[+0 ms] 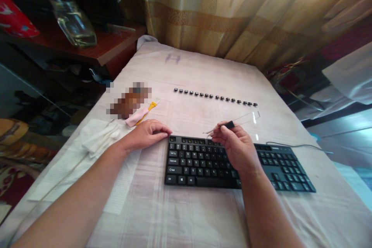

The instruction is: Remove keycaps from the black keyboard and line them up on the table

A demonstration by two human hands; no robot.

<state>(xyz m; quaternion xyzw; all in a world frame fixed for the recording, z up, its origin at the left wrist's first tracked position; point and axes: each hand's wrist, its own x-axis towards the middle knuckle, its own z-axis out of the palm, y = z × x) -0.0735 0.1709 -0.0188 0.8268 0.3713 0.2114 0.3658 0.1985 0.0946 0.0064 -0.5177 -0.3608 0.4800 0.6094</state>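
A black keyboard [217,181] lies on the cloth-covered surface, its top row of key places bare of caps at least on the left. My left hand [148,133] rests at its upper left corner, thumb and fingertips closing against the edge. Over the top row, my right hand [236,145] pinches a wire keycap puller [229,124] by its black handle. One end of its wires points down at the keyboard; the other sticks out up and right. Behind the keyboard runs a line of several small black keycaps [216,97]. My right hand hides some middle keys.
White tissues [101,135] lie at the left, near a yellow-handled brush-like tool [151,105] with pink wrapping and a blurred-out brown item [128,102]. A glass jar [74,23] stands on a wooden desk [116,42]. The keyboard cable [296,146] trails right. A curtain [197,7] hangs behind.
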